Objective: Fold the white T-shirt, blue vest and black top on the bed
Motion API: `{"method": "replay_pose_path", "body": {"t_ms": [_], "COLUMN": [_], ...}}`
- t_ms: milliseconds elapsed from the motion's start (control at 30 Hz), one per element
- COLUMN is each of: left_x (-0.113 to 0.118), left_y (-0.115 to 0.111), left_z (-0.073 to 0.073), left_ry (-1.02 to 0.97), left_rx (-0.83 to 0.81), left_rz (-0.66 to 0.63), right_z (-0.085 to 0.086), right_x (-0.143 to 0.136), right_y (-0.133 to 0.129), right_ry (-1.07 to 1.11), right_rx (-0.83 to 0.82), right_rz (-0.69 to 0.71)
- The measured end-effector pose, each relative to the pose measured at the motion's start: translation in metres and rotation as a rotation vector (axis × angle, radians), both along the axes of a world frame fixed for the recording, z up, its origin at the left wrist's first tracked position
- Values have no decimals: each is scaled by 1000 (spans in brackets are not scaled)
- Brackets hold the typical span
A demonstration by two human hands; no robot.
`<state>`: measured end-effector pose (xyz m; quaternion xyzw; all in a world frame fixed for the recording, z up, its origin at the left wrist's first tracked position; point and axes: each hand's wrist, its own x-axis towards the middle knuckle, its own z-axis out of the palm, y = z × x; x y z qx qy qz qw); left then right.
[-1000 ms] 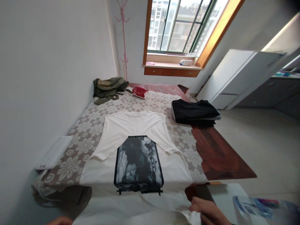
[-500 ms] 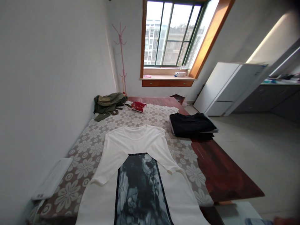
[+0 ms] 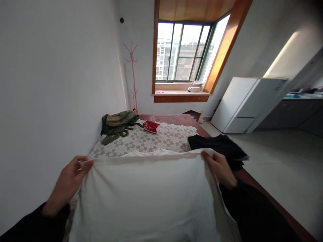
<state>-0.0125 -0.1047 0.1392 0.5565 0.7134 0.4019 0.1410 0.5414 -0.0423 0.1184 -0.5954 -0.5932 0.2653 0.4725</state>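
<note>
A: Both hands up. Left hand (image 3: 66, 183) pinches one corner of the white T-shirt (image 3: 146, 198), fingers curled shut on the hem. Right hand (image 3: 219, 167) grips the other corner the same way. Cloth hangs stretched between them, above the lace-covered table (image 3: 151, 139).

B: Where's the rest of the shirt?

A: Collar end lies on the lace just past the raised edge; the near part drapes toward the person.

B: Risks?

A: The grips look shallow, thumb and fingertips only. One corner could slip and the fold would go crooked. The right side is near the folded black garment (image 3: 218, 146); a wide swing could drag that stack. The red packet (image 3: 151, 126) and the green jacket (image 3: 118, 122) sit well apart, no concern.
</note>
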Motion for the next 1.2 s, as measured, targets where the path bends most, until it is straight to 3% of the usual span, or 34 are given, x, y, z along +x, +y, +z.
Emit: {"method": "replay_pose_path", "body": {"t_ms": [67,167,233,333,467,600,833,1000,1100,1200], "left_x": [9,15,14,8,-1,-9,-14,-1,1,-3], "left_y": [59,131,156,170,174,167,142,147,126,65], "left_z": [-16,-57,-83,-108,-121,-124,-114,-111,-104,-96], "left_ry": [9,63,59,33,-48,-173,-173,-133,-134,-128], "left_rx": [-22,-115,-152,-148,-148,-169,13,-53,-120,-215], "left_rz": [-69,-76,-73,-44,-19,-53,10,21,6,-41], "right_z": [-22,-57,-75,-94,-113,-124,-120,-118,-116,-116], "right_x": [-20,-41,-48,-51,-46,-43,-39,-47,-46,-24], "right_y": [50,101,119,134,144,145,149,149,121,56], "right_ry": [-218,-483,-538,-566,-587,-576,-512,-508,-490,-449], "right_rx": [22,-63,-98,-112,-138,-130,-46,-53,25,127], "right_rz": [70,74,46,-9,-61,-69,-88,-64,-12,132]}}
